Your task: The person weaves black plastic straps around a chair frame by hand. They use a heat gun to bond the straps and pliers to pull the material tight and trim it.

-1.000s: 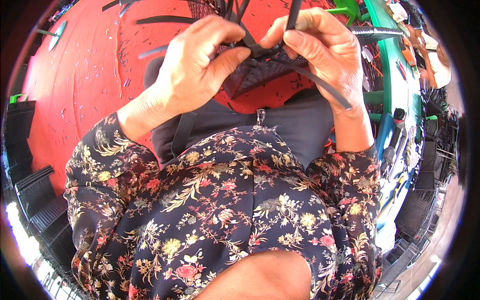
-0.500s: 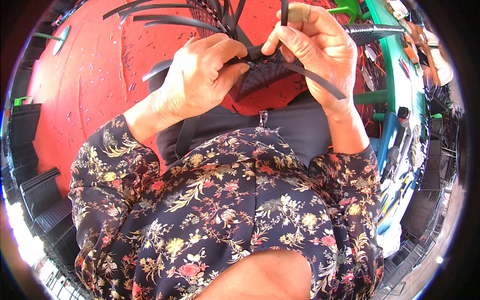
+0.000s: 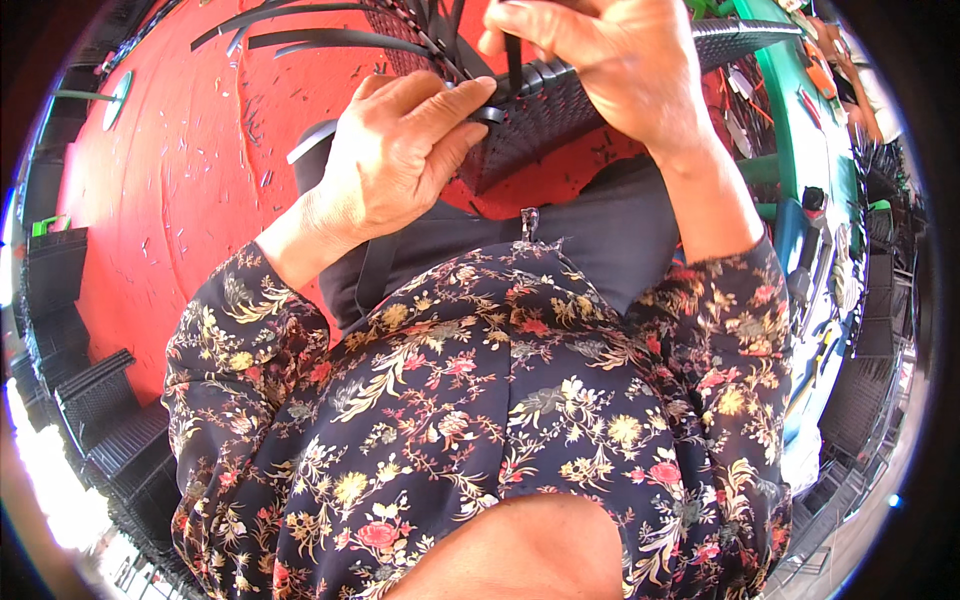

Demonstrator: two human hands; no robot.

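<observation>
A black woven wicker piece [image 3: 550,122] stands in front of my lap, its rim wrapped in flat black strip. My left hand [image 3: 395,150] is closed at the rim's left end, thumb and forefinger pinching a strip there. Higher up and to the right, my right hand [image 3: 635,75] grips a flat black strip [image 3: 514,66] that runs upright from the rim. Its fingertips are partly cut off by the upper picture edge. Several loose black strips [image 3: 335,40] fan out to the left beyond my left hand.
The red floor [image 3: 170,210] is strewn with small dark offcuts. A green frame or bench edge [image 3: 790,120] runs along the right, with tools beside it. Stacked black woven pieces [image 3: 105,400] stand at the left. Part of another person [image 3: 868,95] shows at the far right.
My right hand has moved up and to the left, drawing the strip upright above the rim. The strip end that hung below it is gone from there. My left hand stays at the rim.
</observation>
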